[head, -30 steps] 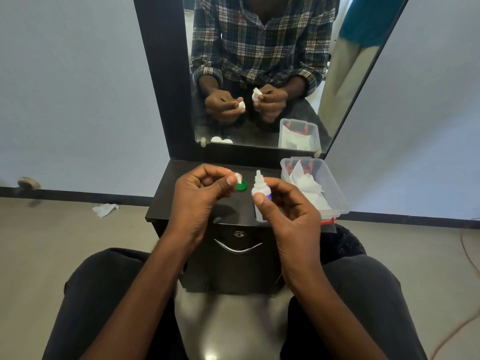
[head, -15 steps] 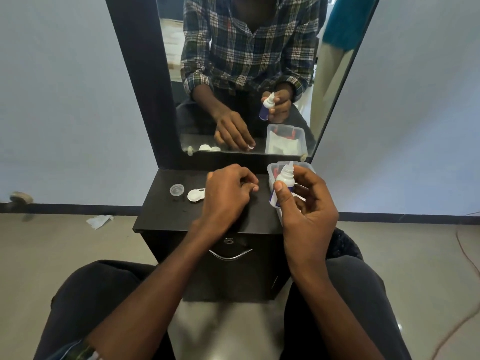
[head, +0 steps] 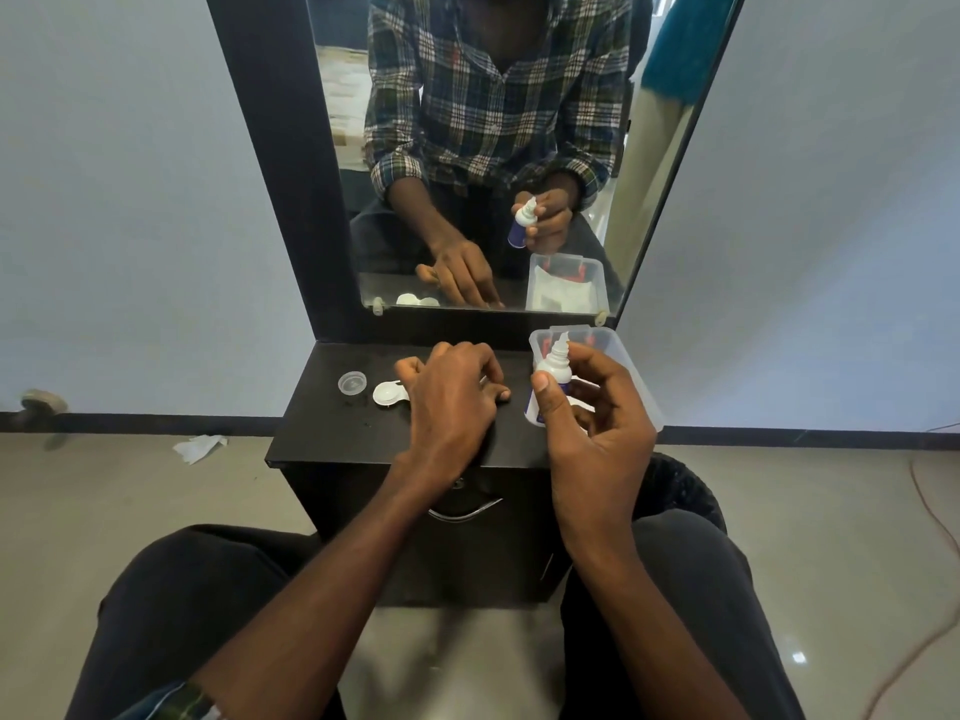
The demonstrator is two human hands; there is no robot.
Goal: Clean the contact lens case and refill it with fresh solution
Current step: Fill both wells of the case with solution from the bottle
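The white contact lens case [head: 387, 393] lies open on the black cabinet top [head: 332, 433], partly covered by my left hand [head: 452, 402]. That hand rests palm down with its fingertips on the top and the thumb apart beside the case; nothing shows between the fingers. A small clear round cap [head: 352, 383] sits just left of the case. My right hand [head: 597, 433] grips the white solution bottle [head: 554, 367] upright, nozzle uncovered, above the cabinet's right side.
A clear plastic box [head: 626, 358] with white tissue and something red stands at the back right, behind the bottle. A mirror [head: 493, 148] rises from the cabinet's rear edge. A crumpled tissue [head: 200, 448] lies on the floor to the left. My knees flank the cabinet.
One second ago my left hand pinched a small white cap in the air; it has since come down onto the cabinet top. My right hand lifted the bottle and keeps it upright.
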